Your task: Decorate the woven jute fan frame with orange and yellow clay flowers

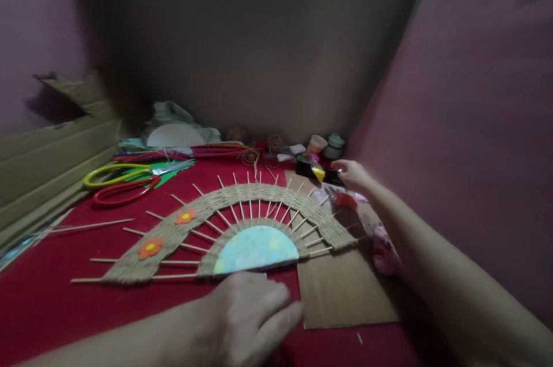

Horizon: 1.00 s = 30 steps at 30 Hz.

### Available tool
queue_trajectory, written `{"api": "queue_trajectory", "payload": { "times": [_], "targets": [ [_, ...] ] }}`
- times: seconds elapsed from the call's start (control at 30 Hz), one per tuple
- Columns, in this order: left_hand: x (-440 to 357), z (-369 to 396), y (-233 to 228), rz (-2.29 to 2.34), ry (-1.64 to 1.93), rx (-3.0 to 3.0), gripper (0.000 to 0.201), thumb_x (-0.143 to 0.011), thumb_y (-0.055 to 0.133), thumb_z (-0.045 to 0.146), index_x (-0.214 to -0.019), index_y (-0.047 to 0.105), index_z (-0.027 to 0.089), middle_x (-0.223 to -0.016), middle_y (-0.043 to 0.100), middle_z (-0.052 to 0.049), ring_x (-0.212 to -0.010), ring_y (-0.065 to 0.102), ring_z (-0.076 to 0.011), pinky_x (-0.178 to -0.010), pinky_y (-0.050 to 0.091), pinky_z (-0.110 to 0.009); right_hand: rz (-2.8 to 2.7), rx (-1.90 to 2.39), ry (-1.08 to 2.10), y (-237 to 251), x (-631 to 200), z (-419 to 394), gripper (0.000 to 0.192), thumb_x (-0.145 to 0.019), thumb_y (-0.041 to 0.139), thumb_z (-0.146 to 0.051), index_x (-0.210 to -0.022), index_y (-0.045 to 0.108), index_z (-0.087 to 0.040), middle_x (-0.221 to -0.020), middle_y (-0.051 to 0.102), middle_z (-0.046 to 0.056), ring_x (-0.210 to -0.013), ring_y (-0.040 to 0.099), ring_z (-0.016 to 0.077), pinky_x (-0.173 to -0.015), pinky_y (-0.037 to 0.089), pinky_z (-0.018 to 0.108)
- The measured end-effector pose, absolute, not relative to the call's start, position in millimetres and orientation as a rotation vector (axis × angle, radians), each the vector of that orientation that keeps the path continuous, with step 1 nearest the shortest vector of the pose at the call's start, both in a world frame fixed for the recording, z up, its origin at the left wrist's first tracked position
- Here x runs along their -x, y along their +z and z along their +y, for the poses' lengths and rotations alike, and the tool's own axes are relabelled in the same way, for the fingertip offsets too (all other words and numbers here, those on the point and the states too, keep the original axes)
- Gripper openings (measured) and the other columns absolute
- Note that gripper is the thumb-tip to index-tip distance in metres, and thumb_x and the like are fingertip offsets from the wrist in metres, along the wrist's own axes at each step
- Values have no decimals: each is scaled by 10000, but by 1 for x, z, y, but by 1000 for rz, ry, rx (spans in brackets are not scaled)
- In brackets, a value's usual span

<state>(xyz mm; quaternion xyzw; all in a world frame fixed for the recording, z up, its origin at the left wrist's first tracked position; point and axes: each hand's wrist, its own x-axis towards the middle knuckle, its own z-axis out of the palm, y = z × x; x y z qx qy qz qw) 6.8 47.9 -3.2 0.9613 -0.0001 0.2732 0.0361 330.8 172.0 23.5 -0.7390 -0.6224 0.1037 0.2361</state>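
A half-round woven fan frame (242, 197) of twine and thin wooden sticks lies in front of me, with a pale blue flowered half-circle (259, 249) at its centre. Two orange felt flowers (150, 248) with yellow middles sit on its left side. My left hand (254, 315) is closed just below the fan's straight edge; whatever its curled fingers hold is hidden. At the back right, my right hand (352, 176) grips the end of a flat black object (306, 170). A small yellow piece (318, 173) in clear wrapping lies over that object.
Large scissors (125, 182) with yellow and red handles lie at left. Cardboard (345, 292) lies partly under the fan on the red cloth (52, 321). Twine balls (275, 142), a paper cup (317, 144) and a jar (334, 146) stand along the back wall.
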Motion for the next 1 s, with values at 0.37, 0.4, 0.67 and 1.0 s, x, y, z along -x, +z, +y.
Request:
{"api": "queue_trajectory", "payload": {
  "times": [0.37,0.4,0.67,1.0],
  "targets": [
    [-9,47,-19,-79,831,-2917,245,-859,396,84,-1044,554,60,-644,577,-59,-516,484,-169,-419,365,-319,-1920,2053,190,7,-340,135,271,-553,576,-51,-754,689,-192,-758,651,48,-748,570,193,-653,413,279],
    [-9,48,-20,-68,855,-2926,239,-849,404,80,-1028,560,58,-638,574,-56,-514,478,-169,-418,357,-318,-1905,2028,174,10,-337,133,247,-564,572,-61,-752,676,-183,-745,639,49,-738,565,190,-646,412,282],
    [-8,69,-20,376,1089,-2639,206,-870,422,102,-1001,580,115,-777,635,-69,-668,571,-153,-615,476,-287,-1813,1324,631,20,-229,79,320,-701,619,-231,-1017,576,-213,-876,637,21,-782,596,164,-693,494,311],
    [-6,85,-3,830,1028,-1813,163,-867,531,324,-830,525,166,-704,568,27,-557,510,-77,-487,413,-197,-1743,1147,533,-10,-186,60,259,-744,575,-116,-961,591,-258,-895,599,-4,-788,561,151,-710,475,308]
  ]
}}
